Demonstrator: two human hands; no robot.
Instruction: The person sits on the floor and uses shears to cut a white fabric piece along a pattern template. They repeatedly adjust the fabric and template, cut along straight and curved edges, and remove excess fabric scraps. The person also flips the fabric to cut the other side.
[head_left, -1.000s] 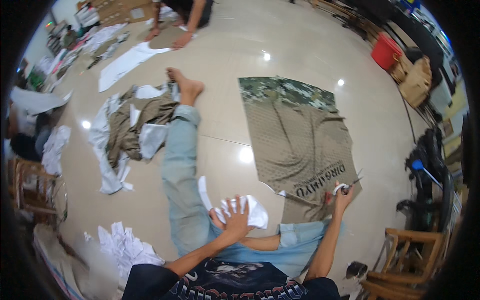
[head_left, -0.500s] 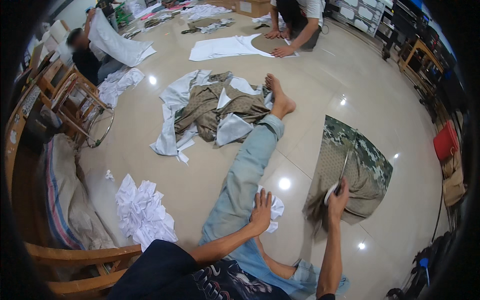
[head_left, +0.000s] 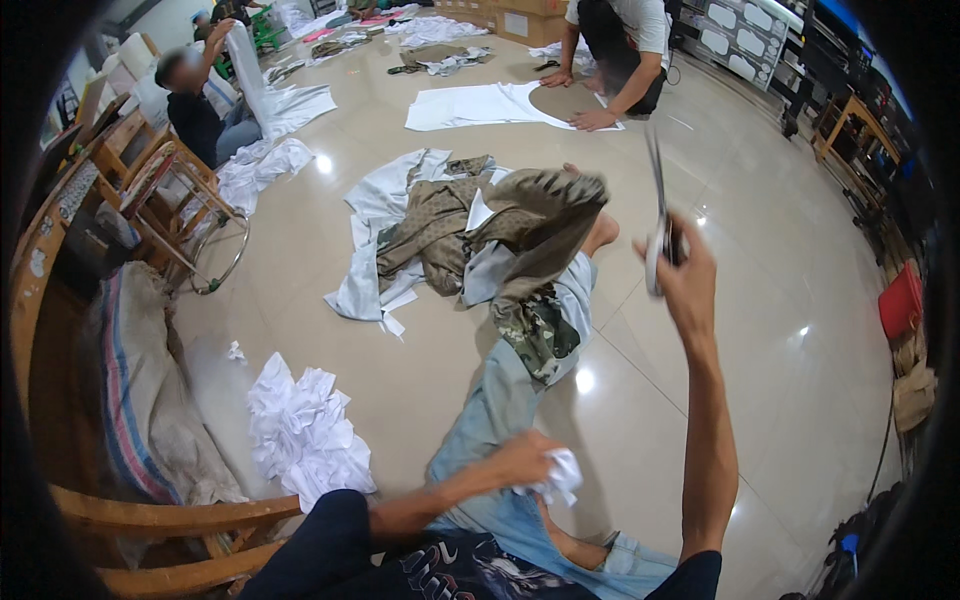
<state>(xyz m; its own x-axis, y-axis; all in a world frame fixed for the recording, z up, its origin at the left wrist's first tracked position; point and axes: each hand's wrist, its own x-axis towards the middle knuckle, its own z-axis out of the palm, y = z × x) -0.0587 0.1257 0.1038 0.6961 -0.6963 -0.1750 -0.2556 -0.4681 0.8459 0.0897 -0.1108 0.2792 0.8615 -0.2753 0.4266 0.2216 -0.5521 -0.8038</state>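
Note:
Raised over the floor at the right, my right hand point(head_left: 685, 285) is closed round the handles of a pair of scissors point(head_left: 659, 190), their blades pointing up and away. Low over my lap, my left hand point(head_left: 525, 460) is blurred and closed on a crumpled white scrap point(head_left: 563, 478). A brown patterned cloth piece with a camouflage edge point(head_left: 545, 235) is over my outstretched leg point(head_left: 490, 390) and the near side of a heap of brown and pale cloth pieces point(head_left: 425, 225); neither hand touches it. Whether it is resting or still falling, I cannot tell.
Left of my leg lies a pile of white scraps point(head_left: 305, 425), beside a striped woven sack point(head_left: 150, 390) and a wooden chair point(head_left: 165, 515). Ahead, a person kneels at a white cloth piece point(head_left: 465, 108). Another person sits far left, lifting white cloth point(head_left: 245, 80).
The brown camouflage-edged piece has gone from the right floor to over my leg and the heap. My right hand has risen with the scissors. My left hand has picked up the white scrap.

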